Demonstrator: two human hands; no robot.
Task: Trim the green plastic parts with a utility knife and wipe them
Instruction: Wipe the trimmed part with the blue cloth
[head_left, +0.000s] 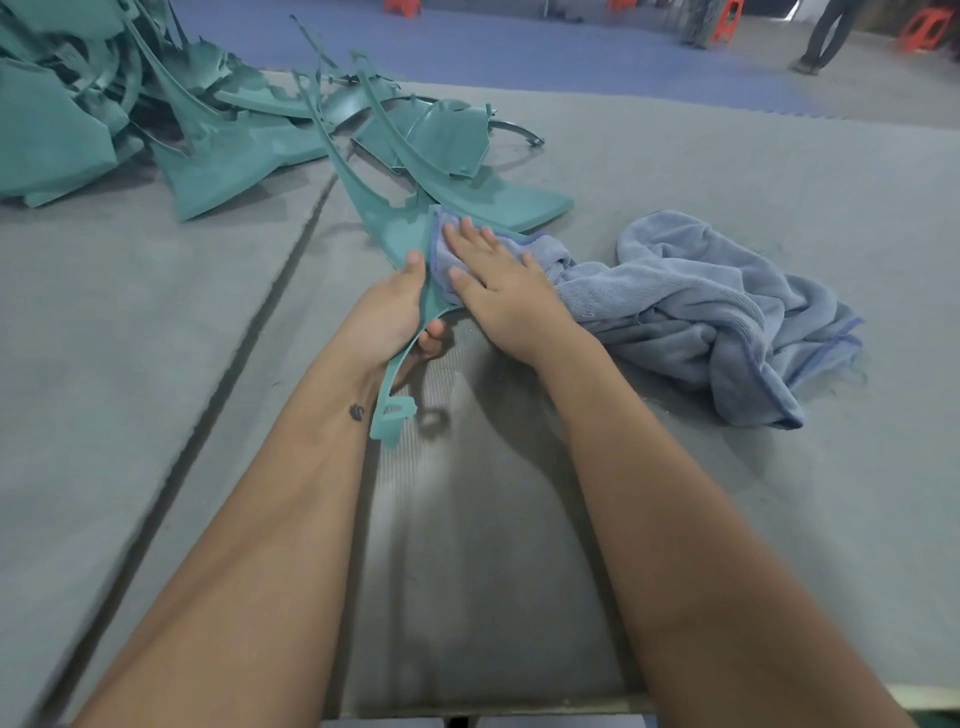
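My left hand (395, 312) grips a long, curved green plastic part (400, 234) near its narrow end, thumb on top and fingers curled underneath. My right hand (493, 275) lies flat with straight fingers on a fold of a blue-grey towel (701, 306), pressing it against the wide face of that part. The rest of the towel lies bunched on the mat to the right. No utility knife shows in the view.
A heap of green plastic parts (104, 114) fills the far left of the grey foam mat (727, 171). A seam (249, 332) runs diagonally across the mat. Beyond it are blue floor, red stools (924, 31) and a standing person's legs (826, 36).
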